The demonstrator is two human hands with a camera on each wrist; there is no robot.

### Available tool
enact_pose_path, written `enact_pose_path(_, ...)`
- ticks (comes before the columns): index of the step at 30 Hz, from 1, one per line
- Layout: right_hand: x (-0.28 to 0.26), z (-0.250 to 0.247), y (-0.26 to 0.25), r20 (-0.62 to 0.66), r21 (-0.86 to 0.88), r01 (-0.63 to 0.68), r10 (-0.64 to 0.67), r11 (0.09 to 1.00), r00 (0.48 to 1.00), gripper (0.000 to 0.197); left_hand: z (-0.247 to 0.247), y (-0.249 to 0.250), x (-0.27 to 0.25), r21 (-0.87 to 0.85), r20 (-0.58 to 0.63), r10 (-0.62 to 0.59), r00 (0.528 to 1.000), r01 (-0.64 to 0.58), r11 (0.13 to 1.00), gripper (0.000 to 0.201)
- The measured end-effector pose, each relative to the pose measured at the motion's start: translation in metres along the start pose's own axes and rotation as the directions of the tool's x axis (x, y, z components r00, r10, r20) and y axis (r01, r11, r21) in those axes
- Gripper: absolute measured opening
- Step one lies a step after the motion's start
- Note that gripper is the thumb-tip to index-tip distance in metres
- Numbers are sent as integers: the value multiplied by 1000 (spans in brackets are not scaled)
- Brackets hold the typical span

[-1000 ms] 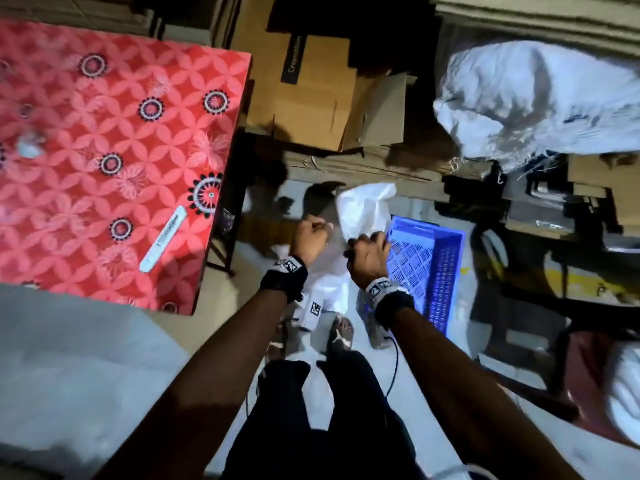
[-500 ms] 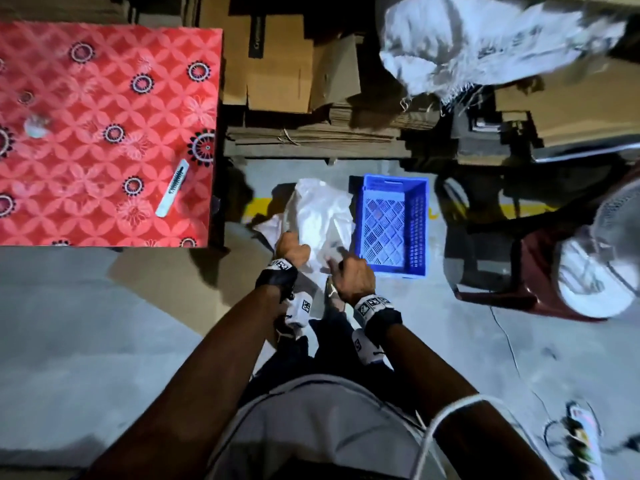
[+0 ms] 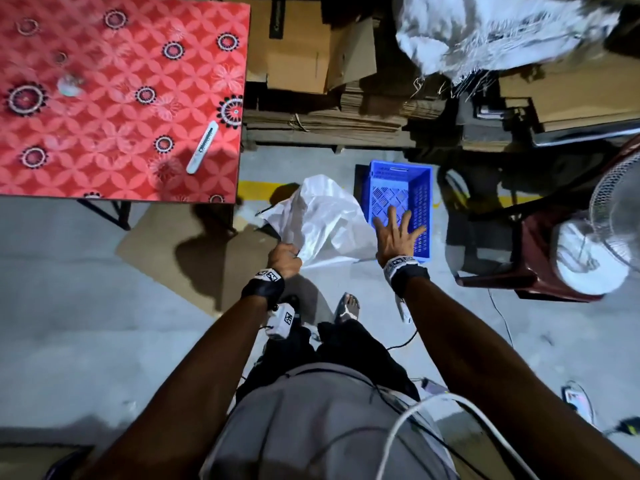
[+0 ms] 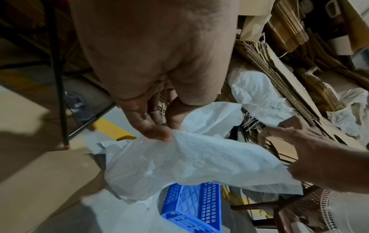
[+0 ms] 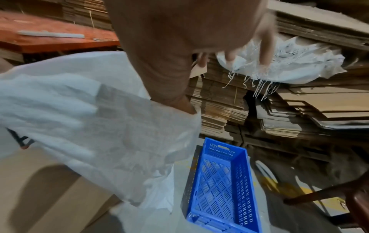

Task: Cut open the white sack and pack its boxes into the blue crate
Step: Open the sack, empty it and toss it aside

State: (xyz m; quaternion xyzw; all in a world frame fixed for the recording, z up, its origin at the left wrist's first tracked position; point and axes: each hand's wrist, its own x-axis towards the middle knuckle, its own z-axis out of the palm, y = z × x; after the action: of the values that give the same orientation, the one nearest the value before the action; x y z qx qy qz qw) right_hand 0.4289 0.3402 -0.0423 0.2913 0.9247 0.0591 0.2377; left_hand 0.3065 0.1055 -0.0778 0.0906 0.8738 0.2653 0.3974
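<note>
A crumpled white woven sack (image 3: 322,220) (image 4: 189,159) (image 5: 89,119) hangs over the floor, left of the blue crate (image 3: 398,202) (image 4: 195,208) (image 5: 219,186). My left hand (image 3: 284,258) (image 4: 159,126) pinches the sack's near edge between thumb and fingers. My right hand (image 3: 396,233) (image 5: 229,52) is spread wide with straight fingers above the crate's near end and holds nothing. The crate's slotted floor shows bare. No boxes can be seen; the sack's inside is hidden.
A table under a red patterned cloth (image 3: 114,98) stands at the left with a white cutter (image 3: 202,147) on it. Flattened cardboard stacks (image 3: 346,112) and another white sack (image 3: 491,32) lie behind. A dark red chair (image 3: 526,258) and a fan (image 3: 616,209) are at the right.
My right hand let go of the sack and swung right, opening above the crate. The left hand keeps its hold on the sack, which now hangs lower. My head has risen.
</note>
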Motion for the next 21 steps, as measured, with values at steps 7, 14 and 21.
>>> enact_pose_path(7, 1, 16, -2, 117, 390, 115, -173, 914, 978, 31, 5, -9, 3, 94, 95, -103, 990, 94, 991, 41)
enact_pose_path(14, -8, 34, -5, 95, 539, 98, -176, 836, 980, 15, 18, 38, 0, 288, -11, -163, 987, 159, 944, 153)
enact_pose_path(21, -8, 27, 20, 113, 758, -245, 248, 604, 962, 25, 22, 66, 3, 220, -274, -42, 961, 105, 970, 29)
